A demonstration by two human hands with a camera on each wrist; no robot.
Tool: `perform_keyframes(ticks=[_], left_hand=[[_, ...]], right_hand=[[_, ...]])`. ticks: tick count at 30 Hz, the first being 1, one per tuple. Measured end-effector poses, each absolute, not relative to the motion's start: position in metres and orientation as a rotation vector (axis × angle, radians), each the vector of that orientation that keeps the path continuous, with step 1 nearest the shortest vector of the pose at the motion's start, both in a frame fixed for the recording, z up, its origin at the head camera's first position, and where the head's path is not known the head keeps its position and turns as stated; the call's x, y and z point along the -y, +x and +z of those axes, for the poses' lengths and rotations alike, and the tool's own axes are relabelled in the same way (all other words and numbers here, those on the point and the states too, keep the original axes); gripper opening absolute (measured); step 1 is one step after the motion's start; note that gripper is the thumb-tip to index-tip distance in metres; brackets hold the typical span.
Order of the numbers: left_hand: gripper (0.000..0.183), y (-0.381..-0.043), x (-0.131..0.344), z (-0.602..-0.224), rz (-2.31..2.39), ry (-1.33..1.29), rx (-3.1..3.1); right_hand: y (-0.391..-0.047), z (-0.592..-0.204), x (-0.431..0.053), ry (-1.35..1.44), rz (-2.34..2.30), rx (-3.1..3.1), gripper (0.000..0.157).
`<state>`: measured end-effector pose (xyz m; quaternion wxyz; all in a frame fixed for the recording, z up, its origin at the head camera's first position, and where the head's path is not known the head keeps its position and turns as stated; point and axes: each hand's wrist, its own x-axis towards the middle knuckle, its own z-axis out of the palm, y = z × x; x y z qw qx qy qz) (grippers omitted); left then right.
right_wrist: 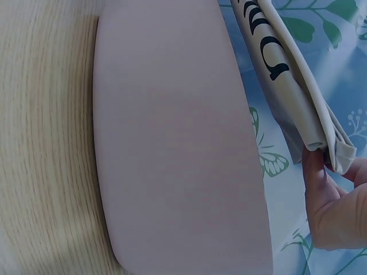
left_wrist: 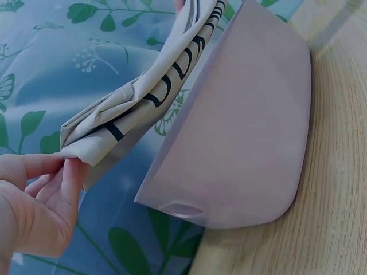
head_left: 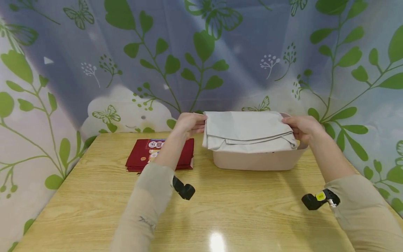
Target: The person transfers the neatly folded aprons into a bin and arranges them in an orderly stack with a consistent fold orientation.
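Observation:
A folded off-white canvas bag (head_left: 247, 126), with black lettering on its underside in both wrist views, is held level above a pale pink plastic bin (head_left: 255, 161). My left hand (head_left: 190, 124) pinches the bag's left end between thumb and fingers. At the opposite end, my right hand (head_left: 303, 128) grips the corner the same way. In the left wrist view a gap shows between the bag (left_wrist: 143, 106) and the bin's rim. Most of the bin's inside is hidden beneath the bag.
Left of the bin, a folded dark red cloth item (head_left: 138, 154) with printed characters lies on the wooden table (head_left: 220, 203), partly covered by my left forearm. Behind the table hangs a leaf-patterned curtain (head_left: 245, 63). A black wrist camera sits on each forearm.

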<state>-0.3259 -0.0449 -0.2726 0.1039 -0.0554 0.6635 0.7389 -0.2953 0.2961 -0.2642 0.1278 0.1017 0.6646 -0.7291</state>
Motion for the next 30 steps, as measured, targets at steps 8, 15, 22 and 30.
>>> perform_keyframes(ticks=[8,15,22,30], left_hand=[[0.02,-0.328,0.036,-0.273,2.178,-0.15,-1.957],[0.023,-0.331,0.027,-0.273,2.203,-0.144,-1.964],[0.024,-0.337,0.018,-0.277,2.232,-0.162,-1.939],[0.024,-0.34,0.013,-0.278,2.201,-0.155,-1.936]], right_hand=[[-0.299,-0.261,-0.304,0.29,-2.103,-1.963,0.027],[-0.302,-0.259,-0.31,0.292,-2.093,-2.007,0.026],[-0.306,-0.26,-0.316,0.295,-2.091,-2.015,0.027],[-0.309,-0.263,-0.324,0.305,-2.092,-2.018,0.026]])
